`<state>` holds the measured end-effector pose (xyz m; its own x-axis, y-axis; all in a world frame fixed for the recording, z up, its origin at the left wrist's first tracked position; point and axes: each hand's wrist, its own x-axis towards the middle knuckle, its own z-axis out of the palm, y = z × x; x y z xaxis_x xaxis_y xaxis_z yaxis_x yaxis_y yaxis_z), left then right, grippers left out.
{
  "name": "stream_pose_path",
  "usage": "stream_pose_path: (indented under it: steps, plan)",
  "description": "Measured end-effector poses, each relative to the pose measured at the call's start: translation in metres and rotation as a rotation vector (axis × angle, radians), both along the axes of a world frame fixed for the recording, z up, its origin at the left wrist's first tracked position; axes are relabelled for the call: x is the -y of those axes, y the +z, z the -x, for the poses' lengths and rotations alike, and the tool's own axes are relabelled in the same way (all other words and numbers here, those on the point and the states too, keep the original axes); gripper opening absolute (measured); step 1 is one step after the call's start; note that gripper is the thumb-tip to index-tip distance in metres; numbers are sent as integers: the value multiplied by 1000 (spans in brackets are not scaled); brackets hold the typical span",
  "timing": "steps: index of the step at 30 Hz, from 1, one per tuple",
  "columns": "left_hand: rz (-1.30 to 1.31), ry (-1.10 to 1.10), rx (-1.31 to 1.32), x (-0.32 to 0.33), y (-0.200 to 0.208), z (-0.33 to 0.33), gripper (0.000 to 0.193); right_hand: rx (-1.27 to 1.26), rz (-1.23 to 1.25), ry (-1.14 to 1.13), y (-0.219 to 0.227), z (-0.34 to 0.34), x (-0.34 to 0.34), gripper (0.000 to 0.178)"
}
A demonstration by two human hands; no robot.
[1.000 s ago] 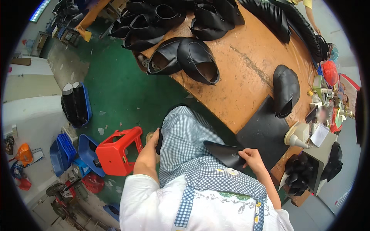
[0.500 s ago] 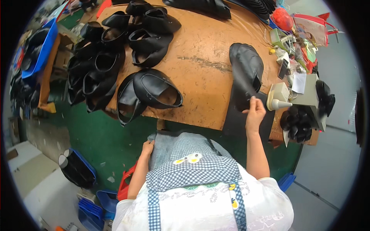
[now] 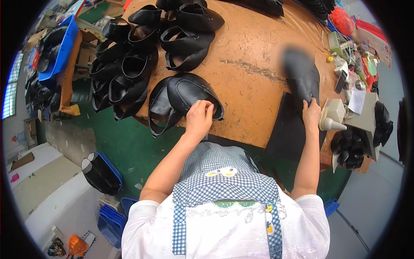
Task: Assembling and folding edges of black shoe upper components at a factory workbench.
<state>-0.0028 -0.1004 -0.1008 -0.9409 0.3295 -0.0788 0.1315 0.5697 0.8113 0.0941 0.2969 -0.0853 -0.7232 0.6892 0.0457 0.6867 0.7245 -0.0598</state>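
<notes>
At the front edge of the table, my left hand (image 3: 199,115) has come onto the rim of a black leather shoe upper (image 3: 185,91), its fingers closed on the edge. That piece overlaps a second black upper (image 3: 157,105) on its left. Farther right, my right hand (image 3: 311,113) pinches the near end of another black shoe upper (image 3: 304,84). This one stretches away from me, its far end blurred. Beneath it and to its left lies a flat black sheet (image 3: 280,129), hanging partly over the table edge.
Several black uppers (image 3: 136,64) stand in rows at the left of the brown-topped table (image 3: 246,103). Right of my right hand is a white squeeze bottle (image 3: 333,115). Beyond it are a phone (image 3: 341,81), small clutter and bundled black pieces (image 3: 350,146).
My left hand has risen from beside the apron to the shoe upper on the table. My right hand stays at the right-hand upper, slightly farther forward. The whole view has shifted.
</notes>
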Motion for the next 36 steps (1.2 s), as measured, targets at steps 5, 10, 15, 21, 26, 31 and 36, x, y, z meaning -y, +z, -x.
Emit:
stream_pose_path:
  steps: [5, 10, 15, 21, 26, 31, 36]
  plan:
    - [414, -12, 346, -36, -40, 10, 57, 109, 43, 75, -6, -11, 20, 32]
    - [393, 144, 441, -40, -81, 34, 71, 62, 84, 92, -8, -10, 9, 23]
    - [92, 318, 250, -46, -58, 40, 35, -18, -24, 39, 7, 4, -1, 16]
    - [159, -333, 380, -22, 60, -5, 36, -328, 759, 634, 108, 31, 106, 32]
    - [91, -759, 427, -20, 124, -31, 42, 103, 826, 1409, 135, 32, 181, 61]
    - [-24, -765, 711, -14, 120, -27, 40, 301, 687, 1469, 139, 39, 179, 48]
    - [-289, -610, 1030, -5, 101, -34, 29, 165, 476, 1629, 145, 32, 191, 40]
